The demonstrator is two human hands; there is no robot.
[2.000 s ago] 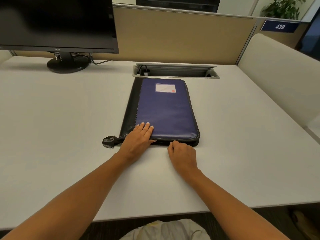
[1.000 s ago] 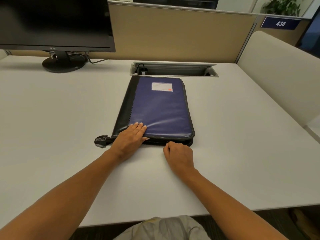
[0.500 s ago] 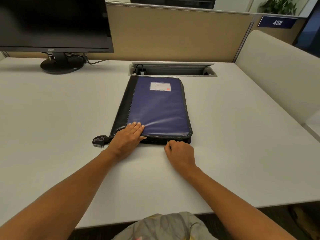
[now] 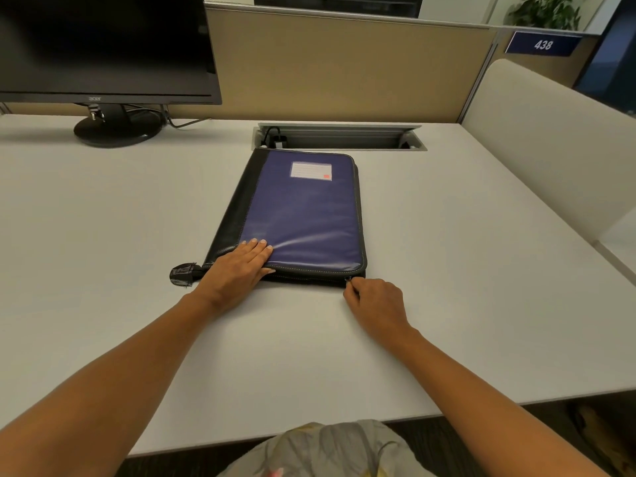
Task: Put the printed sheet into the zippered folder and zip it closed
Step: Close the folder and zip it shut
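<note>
Zip tail (image 4: pixel 182 273): a black tab lay on the counter (image 4: pixel 103 235), just left of the folder's near left corner. A hard drag on the folder would have taken it along.

Left hand (image 4: pixel 237 270): it lay flat with the fingers straight, pressing down on the near left corner of the cover and gripping nothing. If that press eased, I judged the folder would slide or swivel to the right with any tug on the zip.

Folder (image 4: pixel 303 215): it lay flat mid-counter with the blue cover down and the black spine on the left. Its far edge was near the cable trough (image 4: pixel 339 137). From where I stood I could not tell how much of the zip was closed.

Printed sheet: it was nowhere in sight, so presumably inside the folder. A stray edge lying in the teeth could get bitten and torn, and nothing let me rule that out.

Zipper pull (image 4: pixel 349 278): it sat at the near right corner, where the track bends. That looked the likeliest place for a jam, with the slider binding on the curve or the soft cover bunching into it.

Right hand (image 4: pixel 377 299): it was curled on the counter, thumb and forefinger seeming to pinch the small pull. Such a slim hold could slip off, or pull askew and stall the slider.
</note>
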